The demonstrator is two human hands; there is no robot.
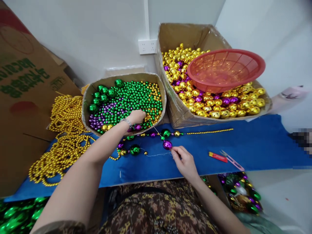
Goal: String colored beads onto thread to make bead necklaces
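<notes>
My left hand (136, 117) reaches into the box of small beads (84, 112), its fingers curled down at the gold and green beads near the front. What they pinch, if anything, is hidden. Over the blue cloth, my right hand (184, 162) pinches a large purple bead (167, 145) at its lower right side. A thin needle (157, 130) sticks out up and left beyond it, with a small green bead (162, 138) threaded on it. A pale thread (157, 154) runs left to a string of large green, purple and gold beads (135, 149) lying on the cloth.
A larger carton (179, 113) of gold and purple beads stands behind right, a red plastic basket (226, 70) on top. Thread snips (235, 162) and a small red-yellow packet (217, 157) lie on the blue cloth (253, 146). Gold bead strands (60, 149) heap at left beside a tall carton (21, 130).
</notes>
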